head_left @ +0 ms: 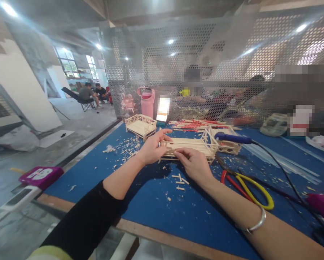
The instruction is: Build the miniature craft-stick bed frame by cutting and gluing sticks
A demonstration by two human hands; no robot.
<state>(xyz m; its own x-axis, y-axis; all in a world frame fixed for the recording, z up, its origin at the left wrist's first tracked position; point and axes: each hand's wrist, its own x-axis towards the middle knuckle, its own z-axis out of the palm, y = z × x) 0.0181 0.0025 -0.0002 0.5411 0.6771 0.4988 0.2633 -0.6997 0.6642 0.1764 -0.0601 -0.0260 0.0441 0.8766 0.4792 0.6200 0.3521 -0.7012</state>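
On the blue table, a small bed-shaped model of pale wooden sticks [194, 147] sits in front of me. My left hand [154, 145] curls its fingers round the model's left end. My right hand [197, 164] has thumb and forefinger pinched together at the model's near side; whatever is between the fingertips is too small to make out. Short cut stick pieces [180, 178] lie just below. A similar finished-looking stick model [141, 125] stands at the back left, and another stick frame [227, 141] stands beside the held one on the right.
A blue-handled glue gun or soldering-type tool [233, 138] lies with its cable trailing right. Pliers with red and yellow handles [255, 187] are nearby, with clear glue sticks [283, 160] beyond. Red-tipped sticks [189, 125], a pink cup [148, 104] and perforated mesh [156, 65] stand behind.
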